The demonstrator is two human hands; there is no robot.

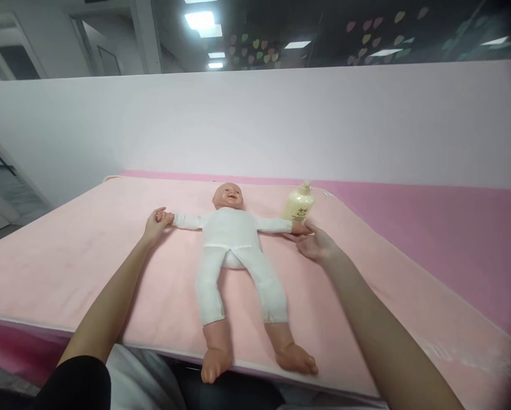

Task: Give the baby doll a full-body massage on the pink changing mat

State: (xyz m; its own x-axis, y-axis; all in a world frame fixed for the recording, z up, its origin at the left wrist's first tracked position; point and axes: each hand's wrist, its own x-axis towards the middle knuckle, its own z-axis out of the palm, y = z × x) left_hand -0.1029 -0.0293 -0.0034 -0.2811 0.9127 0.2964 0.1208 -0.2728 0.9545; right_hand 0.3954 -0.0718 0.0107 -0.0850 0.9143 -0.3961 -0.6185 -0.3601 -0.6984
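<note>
Along the near edge of the pink padded mat [161, 324], I see the bare feet [295, 360] of a baby doll [229, 228], the one toward my left reaching over the border, the other resting on the padding. The doll lies on its back, white-clothed legs parted. Farther up, its arms extend sideways: my left hand [154, 226] is curled closed around one of its small hands, while my right hand [319, 245] is partly open, thumb above and fingers beneath the other, apparently in a loose hold. I judge the clothed trunk soft and yielding, the exposed extremities stiffer, smoother and perhaps a little slippery; its weight cannot be told. Support would best be taken under trunk and head [228, 196] together, since the slim arms look floppy and offer only guiding holds. Just beyond the arm at my right stands a pump bottle [298, 205]; behind everything rises a white wall [281, 125].
</note>
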